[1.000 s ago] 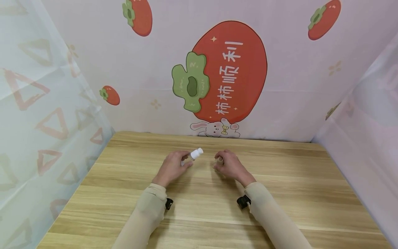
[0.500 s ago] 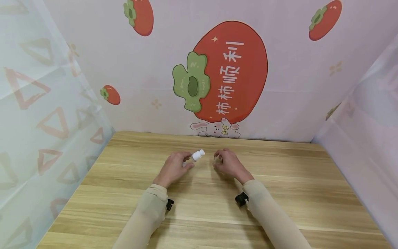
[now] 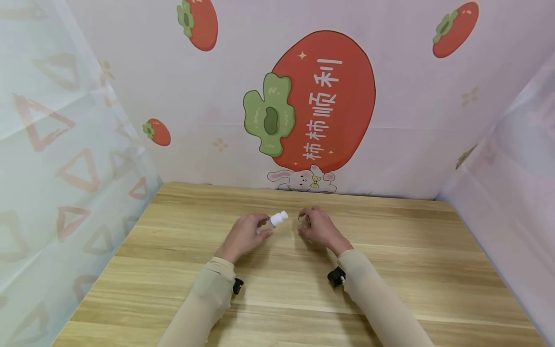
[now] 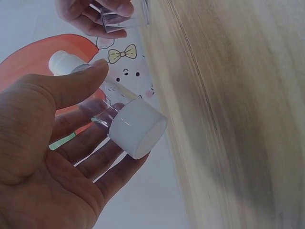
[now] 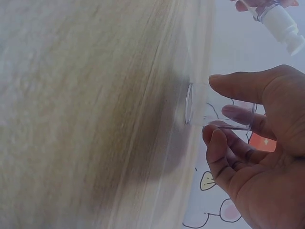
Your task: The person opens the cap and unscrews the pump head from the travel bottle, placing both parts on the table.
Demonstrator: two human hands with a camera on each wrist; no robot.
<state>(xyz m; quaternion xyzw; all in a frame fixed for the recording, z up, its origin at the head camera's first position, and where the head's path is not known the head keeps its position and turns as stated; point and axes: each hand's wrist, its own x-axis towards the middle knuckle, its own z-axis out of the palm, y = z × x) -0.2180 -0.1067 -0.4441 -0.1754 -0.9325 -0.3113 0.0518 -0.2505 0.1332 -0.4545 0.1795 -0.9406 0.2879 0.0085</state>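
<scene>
Over the desk (image 3: 279,303), your L hand (image 3: 244,235) grips a white-topped bottle (image 3: 278,219), R hand (image 3: 321,230) a clear cap (image 5: 217,106); either may slip w/ a loose grip.

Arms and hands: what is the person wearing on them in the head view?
The left sleeve and right sleeve are plain beige. A small black left device and right device show by the cuffs, details unclear. The left hand and right hand are ungloved.
</scene>
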